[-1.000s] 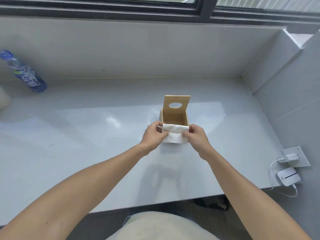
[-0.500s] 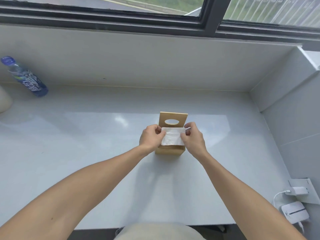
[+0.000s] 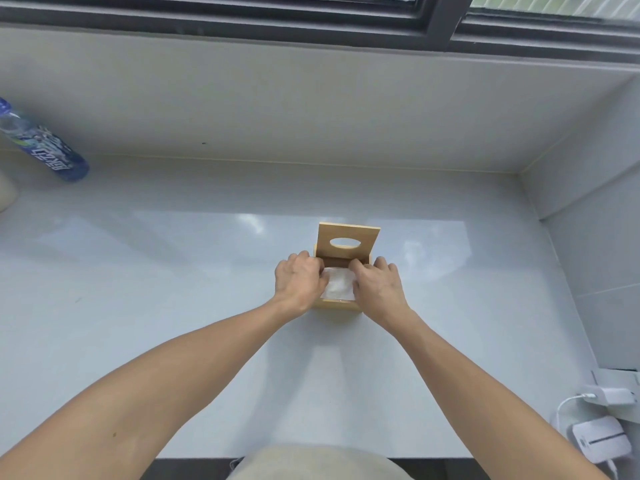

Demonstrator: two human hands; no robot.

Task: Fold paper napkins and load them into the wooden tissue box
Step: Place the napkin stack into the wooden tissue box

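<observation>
Napkins (image 3: 337, 285), folded and white, are seen inside the open wooden tissue box (image 3: 334, 304) on the counter (image 3: 173, 306). They are pressed down by the curled fingers of the left hand (image 3: 300, 280) and right hand (image 3: 377, 285), one at each side. The lid (image 3: 348, 242) is stood upright behind.

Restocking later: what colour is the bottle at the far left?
The bottle is blue with white lettering, seen in the head view, the only one.
</observation>
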